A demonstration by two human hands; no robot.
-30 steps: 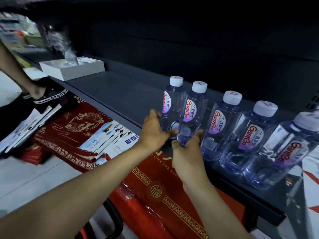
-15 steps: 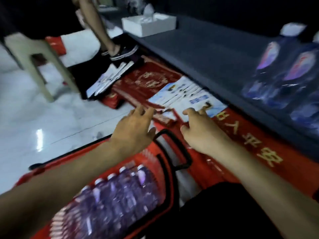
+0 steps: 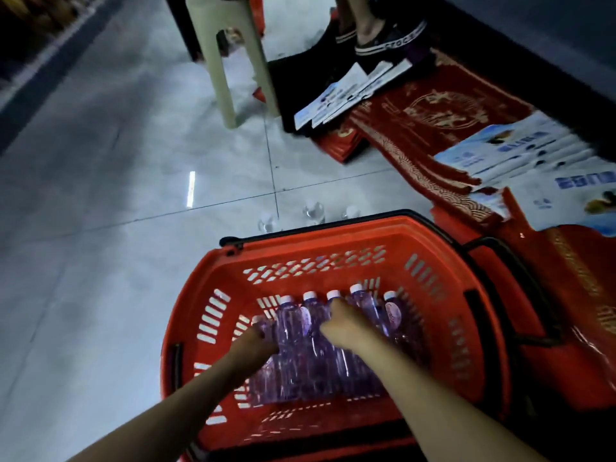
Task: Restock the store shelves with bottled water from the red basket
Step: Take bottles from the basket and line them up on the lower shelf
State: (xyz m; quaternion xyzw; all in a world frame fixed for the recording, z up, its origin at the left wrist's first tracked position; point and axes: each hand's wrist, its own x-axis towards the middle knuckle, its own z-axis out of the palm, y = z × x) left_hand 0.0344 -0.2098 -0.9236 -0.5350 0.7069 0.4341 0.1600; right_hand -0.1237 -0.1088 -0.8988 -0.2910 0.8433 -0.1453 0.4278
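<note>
Off the shelf now, left hand [image 3: 258, 341] and right hand [image 3: 343, 325] land on bottles [image 3: 300, 331] in the basket [image 3: 333, 243] at 6 o'clock; grips unclear, next pickup likely starting.

It was a shop aisle: a red shopping basket [image 3: 333, 248] of bottled water [image 3: 310, 368] on a tiled floor [image 3: 133, 228], beside stacked red packaged goods [image 3: 450, 108].

Measured from the grip of the left hand [image 3: 255, 343] and right hand [image 3: 348, 328], glossy pale grey floor tiles [image 3: 116, 228] spread left and ahead, and dark grout lines cross just ahead. A short bright light reflection [image 3: 190, 190] lies on the floor ahead-left. Farther ahead stands a cream plastic stool [image 3: 230, 71]. Ahead-right, red patterned mats [image 3: 433, 108] topped with white leaflets [image 3: 520, 151] lie along a dark shelf edge [image 3: 533, 38].
</note>
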